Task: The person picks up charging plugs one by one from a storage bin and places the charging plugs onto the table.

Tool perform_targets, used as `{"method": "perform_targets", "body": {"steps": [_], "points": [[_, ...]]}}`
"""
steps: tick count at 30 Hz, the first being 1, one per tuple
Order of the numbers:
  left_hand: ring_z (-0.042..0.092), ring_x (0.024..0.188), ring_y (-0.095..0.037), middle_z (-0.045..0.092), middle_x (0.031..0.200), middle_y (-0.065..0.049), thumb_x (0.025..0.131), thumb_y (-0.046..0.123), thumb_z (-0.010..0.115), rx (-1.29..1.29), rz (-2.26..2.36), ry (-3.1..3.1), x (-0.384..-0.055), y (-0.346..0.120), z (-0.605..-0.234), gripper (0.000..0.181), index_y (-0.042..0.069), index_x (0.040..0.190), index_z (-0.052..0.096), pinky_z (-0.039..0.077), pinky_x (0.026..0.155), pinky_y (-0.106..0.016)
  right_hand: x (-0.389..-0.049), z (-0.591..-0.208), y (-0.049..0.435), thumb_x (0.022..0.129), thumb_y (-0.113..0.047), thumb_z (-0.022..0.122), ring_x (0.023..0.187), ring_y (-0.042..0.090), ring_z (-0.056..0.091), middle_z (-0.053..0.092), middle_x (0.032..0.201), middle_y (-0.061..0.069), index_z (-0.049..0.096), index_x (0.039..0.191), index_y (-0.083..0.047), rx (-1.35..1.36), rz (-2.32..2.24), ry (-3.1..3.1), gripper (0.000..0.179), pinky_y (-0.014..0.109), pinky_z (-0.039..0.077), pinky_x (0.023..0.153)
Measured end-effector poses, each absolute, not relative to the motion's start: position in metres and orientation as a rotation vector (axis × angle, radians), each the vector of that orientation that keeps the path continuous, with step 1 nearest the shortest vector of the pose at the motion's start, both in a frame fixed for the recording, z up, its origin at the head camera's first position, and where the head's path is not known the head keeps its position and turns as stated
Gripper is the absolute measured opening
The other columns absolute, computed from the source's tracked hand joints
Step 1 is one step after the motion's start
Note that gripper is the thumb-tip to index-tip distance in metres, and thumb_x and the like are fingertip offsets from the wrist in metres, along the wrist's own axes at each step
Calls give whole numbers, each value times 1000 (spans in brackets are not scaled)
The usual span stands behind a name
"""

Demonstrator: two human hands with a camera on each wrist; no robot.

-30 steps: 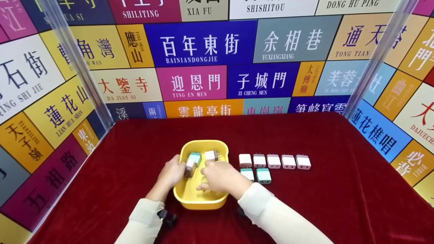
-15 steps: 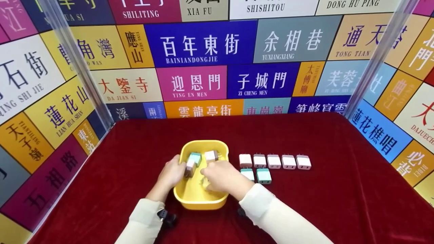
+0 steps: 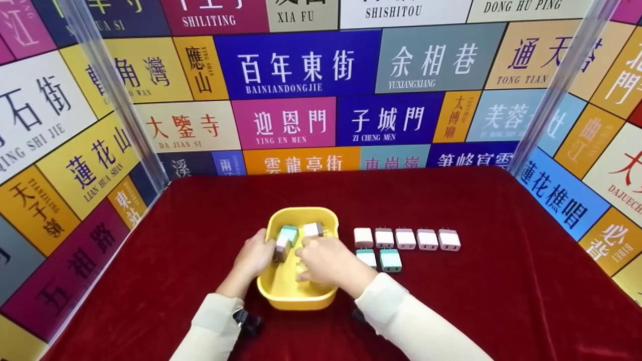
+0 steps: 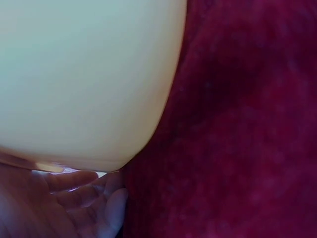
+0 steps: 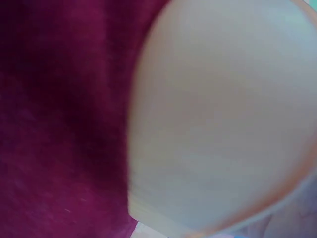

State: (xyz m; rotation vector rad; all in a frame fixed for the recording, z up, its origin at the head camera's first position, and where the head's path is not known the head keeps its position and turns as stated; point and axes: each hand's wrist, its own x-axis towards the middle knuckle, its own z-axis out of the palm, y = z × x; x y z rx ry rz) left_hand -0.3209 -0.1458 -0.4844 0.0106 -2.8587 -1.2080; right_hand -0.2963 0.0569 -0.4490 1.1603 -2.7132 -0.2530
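A yellow plastic basin (image 3: pixel 296 302) sits on the red cloth in the head view. My left hand (image 3: pixel 255 253) grips its left rim, and in the left wrist view the fingers (image 4: pixel 81 196) lie by the basin's outer wall. Reaching over the right side, my right hand (image 3: pixel 323 260) has its fingers inside the basin. It holds a USB wall charger, mostly hidden by the hand, with small prongs showing by the fingertips. In the basin lie a teal charger (image 3: pixel 288 233), a white-and-brown charger (image 3: pixel 282 246) and another white charger (image 3: pixel 312 230).
Right of the basin several white chargers (image 3: pixel 427 239) stand in a row on the red cloth (image 3: pixel 481 301). In front of them are two teal-and-white chargers (image 3: pixel 390 260). Behind the table rises a wall of colourful sign panels (image 3: pixel 301 65), with clear posts (image 3: pixel 556 85) at the corners.
The right hand's fingers have curled in and then spread slightly again inside the basin. The left hand, the basin and the chargers on the cloth have stayed in place.
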Motion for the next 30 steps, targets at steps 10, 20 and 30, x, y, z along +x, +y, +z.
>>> {"method": "perform_targets", "body": {"steps": [10, 20, 30], "points": [[66, 97, -30, 70, 110, -16, 106, 22, 48, 10, -1211, -2856, -322, -146, -485, 30, 5, 125, 63, 55, 89, -50, -295, -441, 62, 79, -12, 89, 96, 16, 69, 71, 112, -3, 80, 121, -20, 1377, -159, -2756, 44, 29, 58, 81], [67, 97, -31, 70, 111, -16, 105, 22, 47, 20, -1205, -2855, -321, -147, -484, 30, 5, 124, 63, 55, 89, -51, -293, -449, 62, 75, -26, 93, 82, 17, 67, 70, 97, -1, 81, 106, -18, 1335, -146, -2677, 34, 31, 57, 75], [67, 98, -31, 70, 112, -17, 106, 22, 47, 27, -1191, -2868, -322, -147, -485, 32, 4, 127, 63, 55, 90, -51, -289, -450, 60, 81, -36, 89, 71, 16, 58, 65, 93, 2, 76, 98, -16, 1307, -235, -2686, 29, 33, 54, 65]]}}
